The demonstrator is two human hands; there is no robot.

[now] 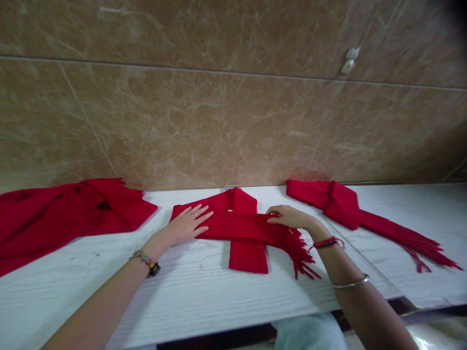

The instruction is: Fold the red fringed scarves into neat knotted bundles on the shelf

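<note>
Your left hand [186, 225] lies spread on the scarf [237, 226], likely soft, light, best pinched at its edge, where your right hand [290, 216] curls, hold unclear.

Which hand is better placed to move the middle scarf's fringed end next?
Likely the right hand: it is at the edge of the middle scarf, near its fringe. The left hand lies spread on the scarf's left part, farther from the fringe.
</note>
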